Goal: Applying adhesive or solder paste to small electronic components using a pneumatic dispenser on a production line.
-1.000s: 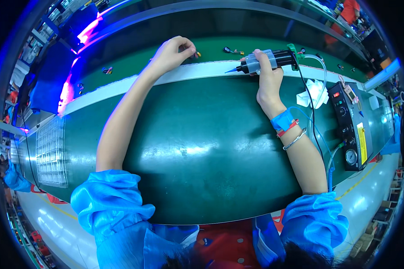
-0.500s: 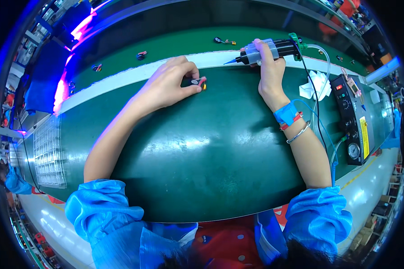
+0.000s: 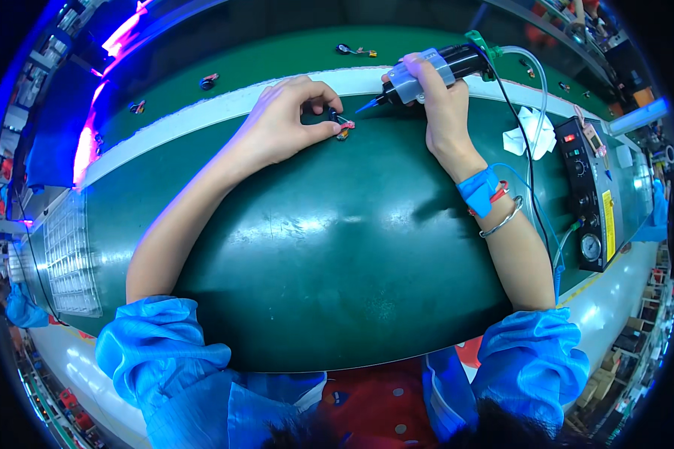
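Note:
Between the thumb and fingers of my left hand (image 3: 281,123) is a small electronic part with wires (image 3: 344,126), dark at one end with red and yellow bits. My right hand (image 3: 445,112) is wrapped round a glue dispensing syringe (image 3: 425,75), a black barrel in a clear sleeve with a green cap and an air hose. Its blue needle tip points left and down toward the small part, a short gap away from it. A blue wrist strap (image 3: 478,191) and a metal bangle sit on my right wrist.
Several similar wired parts lie on the green belt beyond the white strip, one of them a wired part (image 3: 356,51) near the middle. A black dispenser controller (image 3: 588,194) with a gauge stands right, beside crumpled white tissue (image 3: 529,135). Clear trays (image 3: 71,254) are at left.
The syringe has tilted more steeply, and its needle tip has come closer to the small part. My left hand has turned the part slightly, showing its dark end. The view has shifted a little.

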`<action>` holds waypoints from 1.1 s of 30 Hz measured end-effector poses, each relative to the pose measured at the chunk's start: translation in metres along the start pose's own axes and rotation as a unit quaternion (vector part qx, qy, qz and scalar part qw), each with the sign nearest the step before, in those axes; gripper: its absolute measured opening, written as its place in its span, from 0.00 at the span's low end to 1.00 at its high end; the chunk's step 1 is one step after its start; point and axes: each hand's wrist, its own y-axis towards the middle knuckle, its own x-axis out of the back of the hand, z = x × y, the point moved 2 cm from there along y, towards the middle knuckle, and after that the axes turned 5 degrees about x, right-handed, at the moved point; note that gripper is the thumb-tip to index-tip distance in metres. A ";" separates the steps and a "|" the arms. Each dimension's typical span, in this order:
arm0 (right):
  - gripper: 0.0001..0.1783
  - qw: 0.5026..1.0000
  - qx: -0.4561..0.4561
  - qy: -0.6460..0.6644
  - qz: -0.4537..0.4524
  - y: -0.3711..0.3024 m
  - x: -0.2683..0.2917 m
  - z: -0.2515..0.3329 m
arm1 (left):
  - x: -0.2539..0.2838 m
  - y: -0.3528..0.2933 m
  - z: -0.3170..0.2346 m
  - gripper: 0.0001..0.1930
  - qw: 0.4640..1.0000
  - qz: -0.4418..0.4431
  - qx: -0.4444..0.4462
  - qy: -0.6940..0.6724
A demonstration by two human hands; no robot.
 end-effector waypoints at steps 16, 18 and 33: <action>0.16 0.999 -0.004 -0.017 0.036 0.001 0.001 -0.007 | -0.005 0.002 0.001 0.11 0.999 -0.007 0.020 0.034; 0.15 0.998 0.013 -0.040 0.050 -0.001 0.000 -0.007 | -0.005 0.000 0.002 0.11 0.999 0.000 0.031 0.038; 0.15 0.998 0.001 -0.046 0.030 0.003 -0.003 -0.002 | 0.000 0.001 0.004 0.10 0.999 -0.007 0.013 0.036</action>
